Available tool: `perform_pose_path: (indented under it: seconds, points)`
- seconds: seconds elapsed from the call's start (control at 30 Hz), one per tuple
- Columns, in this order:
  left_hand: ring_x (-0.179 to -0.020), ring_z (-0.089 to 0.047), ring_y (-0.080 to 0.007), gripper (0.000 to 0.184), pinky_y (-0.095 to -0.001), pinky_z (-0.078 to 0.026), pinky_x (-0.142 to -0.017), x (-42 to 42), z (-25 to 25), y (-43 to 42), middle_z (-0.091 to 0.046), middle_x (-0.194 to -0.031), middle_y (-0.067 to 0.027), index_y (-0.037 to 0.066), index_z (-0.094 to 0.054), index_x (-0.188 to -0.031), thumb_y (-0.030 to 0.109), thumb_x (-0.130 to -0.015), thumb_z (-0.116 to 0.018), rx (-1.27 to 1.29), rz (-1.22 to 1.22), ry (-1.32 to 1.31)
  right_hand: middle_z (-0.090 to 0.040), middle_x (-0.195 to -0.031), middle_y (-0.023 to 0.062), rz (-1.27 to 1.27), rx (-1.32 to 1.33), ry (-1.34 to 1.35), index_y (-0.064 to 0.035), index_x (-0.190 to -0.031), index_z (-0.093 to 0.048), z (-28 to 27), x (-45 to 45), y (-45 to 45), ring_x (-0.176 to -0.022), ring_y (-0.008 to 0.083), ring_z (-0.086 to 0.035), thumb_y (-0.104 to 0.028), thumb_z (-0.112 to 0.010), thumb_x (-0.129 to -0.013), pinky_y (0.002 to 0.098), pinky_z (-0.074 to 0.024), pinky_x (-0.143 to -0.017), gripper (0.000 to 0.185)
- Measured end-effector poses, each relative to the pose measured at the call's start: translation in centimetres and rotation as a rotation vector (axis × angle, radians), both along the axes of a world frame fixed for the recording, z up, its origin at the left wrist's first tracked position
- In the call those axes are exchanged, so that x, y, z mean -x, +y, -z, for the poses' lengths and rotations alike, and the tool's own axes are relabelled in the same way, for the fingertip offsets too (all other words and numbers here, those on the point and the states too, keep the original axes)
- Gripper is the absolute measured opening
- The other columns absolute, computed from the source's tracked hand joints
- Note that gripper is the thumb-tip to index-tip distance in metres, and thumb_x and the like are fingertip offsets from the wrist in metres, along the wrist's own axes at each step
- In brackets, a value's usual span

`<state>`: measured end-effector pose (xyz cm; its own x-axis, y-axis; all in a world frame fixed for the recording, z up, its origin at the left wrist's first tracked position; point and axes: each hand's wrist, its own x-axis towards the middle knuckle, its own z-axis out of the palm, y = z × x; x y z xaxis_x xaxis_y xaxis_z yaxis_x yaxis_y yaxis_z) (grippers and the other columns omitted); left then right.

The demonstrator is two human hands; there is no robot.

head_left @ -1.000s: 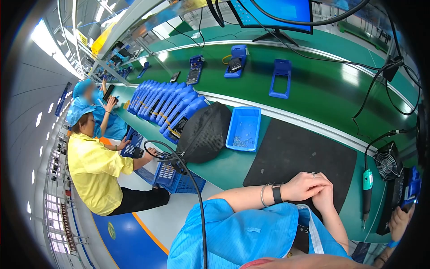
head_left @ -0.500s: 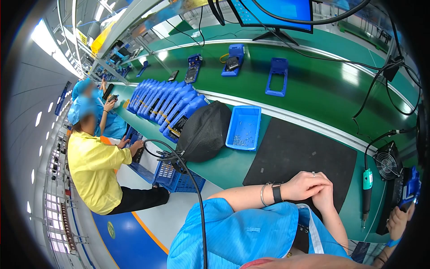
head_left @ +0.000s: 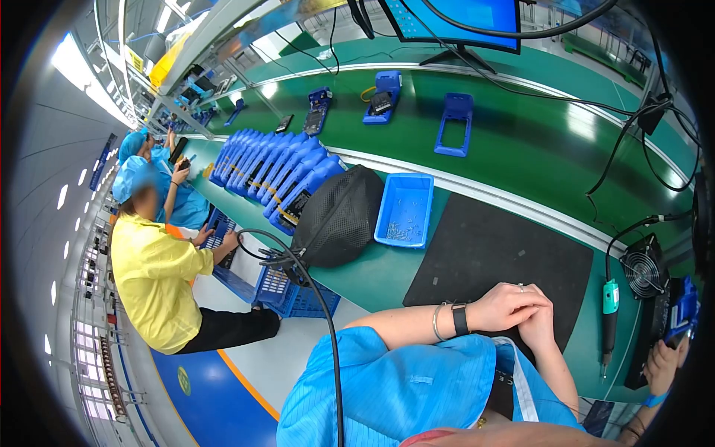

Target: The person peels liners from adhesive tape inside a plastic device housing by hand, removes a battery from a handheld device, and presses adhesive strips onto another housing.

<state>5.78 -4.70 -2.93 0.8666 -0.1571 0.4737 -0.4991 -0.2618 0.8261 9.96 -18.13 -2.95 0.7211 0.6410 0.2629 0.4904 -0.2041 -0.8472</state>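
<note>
My left hand (head_left: 500,307), with a ring, a dark watch and a bracelet at the wrist, is closed over my right hand (head_left: 538,332). Both rest together at the near edge of a black mat (head_left: 500,257). The fingers of my right hand are mostly hidden. No tool or part shows in either hand. Beyond the mat's left side stands a blue tray (head_left: 406,201) with small metal pieces in it. A green and black electric screwdriver (head_left: 610,320) lies right of the mat.
A black mesh bag (head_left: 339,216) sits beside a row of blue housings (head_left: 272,167). Behind runs a green belt (head_left: 521,141) carrying a blue frame (head_left: 453,125). A fan (head_left: 645,270) and cables are right. A co-worker in yellow (head_left: 153,276) stands left; another person's hand (head_left: 661,366) shows far right.
The blue parts on the green belt have shifted left. The co-worker in yellow has drawn the hands back from the near blue crate. My hands have stayed still.
</note>
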Motion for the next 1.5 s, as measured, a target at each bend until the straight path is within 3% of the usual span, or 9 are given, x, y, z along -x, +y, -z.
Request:
perform_pose_path:
  seconds: [0.27, 0.73, 0.87, 0.93, 1.2, 1.27, 1.33, 1.37, 1.5]
  points:
    - [-0.068, -0.063, -0.0285, 0.021, -0.0366, -0.05, -0.062, -0.1, 0.1, -0.2, -0.065, -0.078, -0.0125, 0.009, -0.066, -0.101, 0.008, -0.081, -0.058, 0.019, -0.047, -0.035, -0.057, -0.075, 0.0103, -0.019, 0.008, -0.002, -0.002, -0.079, -0.058, 0.0, -0.1, -0.1, -0.07, 0.0276, -0.058, 0.006, -0.058, -0.065, 0.0348, -0.0463, -0.06, 0.016]
    - [-0.074, -0.063, -0.0293, 0.023, -0.0351, -0.051, -0.065, -0.2, 0.2, -0.2, -0.065, -0.087, -0.0133, 0.007, -0.065, -0.103, 0.006, -0.081, -0.06, 0.0, -0.03, -0.02, -0.058, -0.077, 0.0106, -0.028, 0.003, -0.001, -0.001, -0.08, -0.06, 0.1, -0.3, -0.3, -0.072, 0.0258, -0.059, 0.009, -0.057, -0.065, 0.0322, -0.0473, -0.064, 0.019]
    - [-0.082, -0.064, -0.0313, 0.024, -0.0358, -0.051, -0.07, -0.1, -0.2, -0.1, -0.065, -0.092, -0.0146, 0.007, -0.065, -0.103, 0.008, -0.08, -0.061, -0.043, -0.044, -0.02, -0.06, -0.089, 0.0077, -0.009, 0.046, 0.2, -0.003, -0.09, -0.061, 1.0, 0.0, -0.9, -0.086, 0.0229, -0.061, 0.001, -0.06, -0.071, 0.0307, -0.0494, -0.074, 0.019]
    - [-0.085, -0.064, -0.0306, 0.025, -0.0356, -0.051, -0.074, -0.1, -0.9, 0.1, -0.065, -0.094, -0.0154, 0.006, -0.065, -0.105, 0.005, -0.08, -0.059, -0.1, -0.01, 0.065, -0.063, -0.097, 0.0084, -0.021, 0.11, -0.017, -0.0063, -0.093, -0.063, 1.5, -0.3, -1.0, -0.094, 0.0247, -0.061, -0.006, -0.063, -0.071, 0.0323, -0.0509, -0.078, 0.022]
    - [-0.088, -0.063, -0.0217, 0.018, -0.0305, -0.048, -0.078, -0.4, -1.0, -0.4, -0.067, -0.098, -0.0153, -0.003, -0.064, -0.099, -0.001, -0.084, -0.054, -0.105, -0.044, 0.185, -0.059, -0.09, 0.0082, 0.018, 0.008, -0.053, -0.0082, -0.094, -0.063, 3.5, -0.7, -0.3, -0.084, 0.0281, -0.06, -0.012, -0.061, -0.077, 0.0369, -0.0502, -0.071, 0.018]
    - [-0.076, -0.06, -0.016, 0.03, -0.0262, -0.047, -0.07, 0.5, -0.1, 0.2, -0.064, -0.084, -0.01, -0.002, -0.058, -0.115, -0.002, -0.086, -0.052, -0.195, -0.02, 0.008, -0.059, -0.089, 0.0086, -0.021, 0.088, -0.081, -0.0076, -0.089, -0.061, 3.8, -0.2, 0.1, -0.082, 0.0284, -0.06, -0.011, -0.059, -0.078, 0.0381, -0.0498, -0.069, 0.011]
    - [-0.065, -0.051, -0.0096, 0.051, -0.0218, -0.041, -0.061, 1.0, -0.8, -0.5, -0.053, -0.07, -0.0026, 0.002, -0.038, -0.136, -0.002, -0.087, -0.05, 0.137, -0.091, 0.293, -0.059, -0.086, 0.0089, 0.022, -0.03, -0.099, -0.0067, -0.084, -0.058, 2.6, 0.2, -0.4, -0.08, 0.0291, -0.06, -0.009, -0.059, -0.078, 0.0396, -0.0493, -0.067, 0.007]
    - [-0.059, -0.041, -0.0062, 0.066, -0.0195, -0.035, -0.056, 1.0, -1.1, -1.0, -0.042, -0.065, 0.0017, 0.005, -0.015, -0.145, -0.002, -0.087, -0.047, 0.24, -0.151, 0.276, -0.059, -0.085, 0.0088, 0.019, -0.014, -0.102, -0.0066, -0.084, -0.058, 2.7, 0.2, -0.2, -0.079, 0.0291, -0.06, -0.009, -0.059, -0.077, 0.0398, -0.049, -0.066, 0.007]
    - [-0.061, -0.04, -0.0106, 0.062, -0.0236, -0.036, -0.06, 0.3, -2.4, 1.9, -0.053, -0.085, -0.0055, 0.002, -0.017, -0.143, 0.009, -0.089, -0.046, 0.373, -0.687, -0.004, -0.058, -0.081, 0.0079, -0.006, -0.054, -0.104, -0.0063, -0.082, -0.057, 2.5, 0.3, -0.1, -0.075, 0.0286, -0.06, -0.007, -0.059, -0.074, 0.0398, -0.0476, -0.063, 0.008]
